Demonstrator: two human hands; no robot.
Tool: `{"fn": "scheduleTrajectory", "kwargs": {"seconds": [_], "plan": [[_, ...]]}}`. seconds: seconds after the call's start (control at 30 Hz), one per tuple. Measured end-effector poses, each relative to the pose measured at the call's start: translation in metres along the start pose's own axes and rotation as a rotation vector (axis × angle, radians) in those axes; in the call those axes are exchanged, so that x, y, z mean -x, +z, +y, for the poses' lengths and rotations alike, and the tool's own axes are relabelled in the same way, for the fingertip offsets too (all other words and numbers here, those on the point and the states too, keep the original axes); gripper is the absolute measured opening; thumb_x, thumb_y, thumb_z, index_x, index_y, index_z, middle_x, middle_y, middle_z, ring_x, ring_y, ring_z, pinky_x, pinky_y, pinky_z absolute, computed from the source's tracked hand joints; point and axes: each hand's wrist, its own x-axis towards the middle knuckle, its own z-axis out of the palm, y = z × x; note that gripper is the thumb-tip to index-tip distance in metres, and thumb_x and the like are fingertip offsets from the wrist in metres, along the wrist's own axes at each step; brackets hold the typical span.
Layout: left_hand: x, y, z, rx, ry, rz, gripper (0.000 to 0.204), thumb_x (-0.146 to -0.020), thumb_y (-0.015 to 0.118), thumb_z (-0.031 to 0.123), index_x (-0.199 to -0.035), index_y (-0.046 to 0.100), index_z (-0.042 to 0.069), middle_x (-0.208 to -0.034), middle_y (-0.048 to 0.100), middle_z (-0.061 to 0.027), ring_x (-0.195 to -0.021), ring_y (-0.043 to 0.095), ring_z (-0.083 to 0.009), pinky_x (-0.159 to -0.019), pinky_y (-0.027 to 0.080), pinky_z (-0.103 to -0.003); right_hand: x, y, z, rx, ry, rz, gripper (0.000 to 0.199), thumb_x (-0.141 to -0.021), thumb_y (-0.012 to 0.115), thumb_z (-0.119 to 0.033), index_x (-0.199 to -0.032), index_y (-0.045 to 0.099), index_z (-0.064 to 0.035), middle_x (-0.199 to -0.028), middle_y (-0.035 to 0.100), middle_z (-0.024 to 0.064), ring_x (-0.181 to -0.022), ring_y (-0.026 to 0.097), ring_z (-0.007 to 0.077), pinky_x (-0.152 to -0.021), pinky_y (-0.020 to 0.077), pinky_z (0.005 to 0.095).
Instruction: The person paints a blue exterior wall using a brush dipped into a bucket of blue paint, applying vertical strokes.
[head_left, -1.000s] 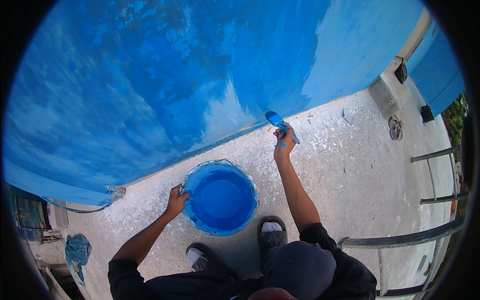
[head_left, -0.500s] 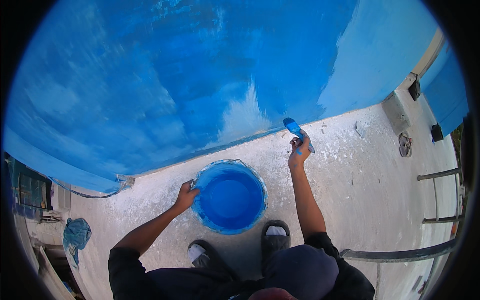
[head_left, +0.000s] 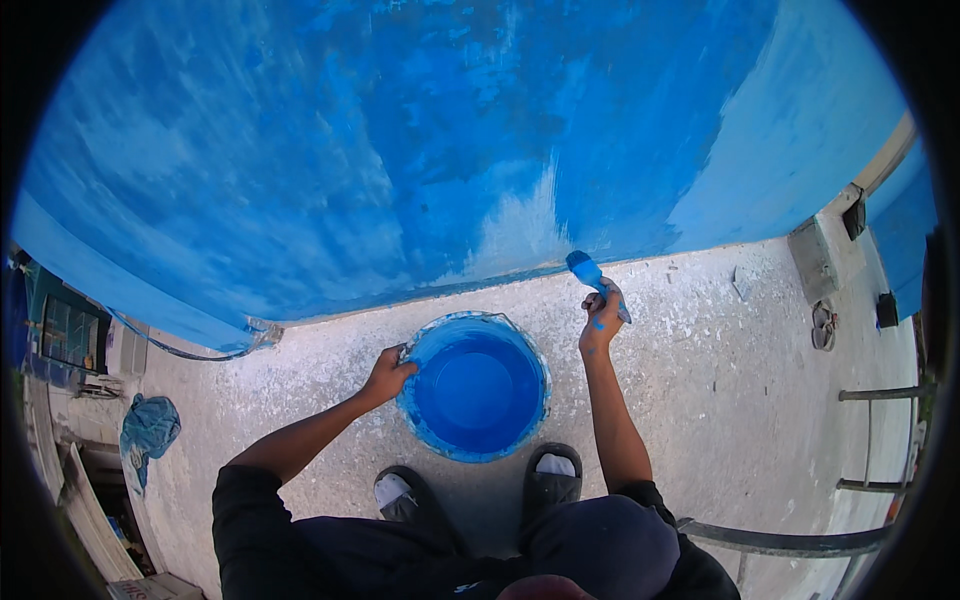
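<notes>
A round bucket (head_left: pixel 425 440) of blue paint stands on the floor in front of my feet, its rim smeared with paint. My left hand (head_left: pixel 388 374) is closed on the left side of that rim. To the right of the bucket, my right hand (head_left: pixel 602 318) grips a paintbrush (head_left: pixel 588 272), bristles pointing up and to the left. Blue paint coats the brush, and spots of it mark my hand. Beyond the bristles rises a wall (head_left: pixel 420 150) with uneven darker and lighter blue areas, one pale patch (head_left: pixel 520 220) low near the brush.
A metal railing (head_left: pixel 790 540) runs along the right. A concrete block (head_left: pixel 812 262) and a pair of sandals (head_left: pixel 823 326) are at the far right by the wall. On the left lie a crumpled blue-green cloth (head_left: pixel 150 428) and a cable (head_left: pixel 180 350) along the wall's foot.
The view has shifted, so the wall and floor sit farther right. My left hand still holds the bucket rim and my right hand still holds the brush; both keep nearly the same pose.
</notes>
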Motion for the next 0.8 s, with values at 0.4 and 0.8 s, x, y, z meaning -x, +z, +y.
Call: {"fn": "scheduleTrajectory", "kwargs": {"seconds": [0.4,0.8], "plan": [[0.002,0.007,-0.002,0.103,0.123,0.061,0.017,-0.083,0.060,0.009,-0.094,0.061,-0.004,-0.065,0.057,-0.0048,-0.054,0.049,-0.0116,-0.051,0.040,-0.033,0.024,0.102,-0.044,-0.083,-0.055,-0.142,0.029,-0.095,0.047,-0.016,-0.106,0.060,0.0068,-0.068,0.053,0.0082,-0.071,0.060,0.0189,-0.066,0.0539,0.0343],[0.002,0.004,0.011,0.036,0.038,0.000,0.025,-0.081,0.058,0.007,-0.102,0.062,-0.005,-0.084,0.066,-0.0084,-0.074,0.059,-0.0146,-0.068,0.048,-0.033,0.022,0.080,-0.037,-0.091,-0.063,-0.146,0.030,-0.095,0.048,-0.017,-0.106,0.059,0.0088,-0.067,0.052,0.0081,-0.070,0.059,0.0188,-0.067,0.0535,0.0341]]}}
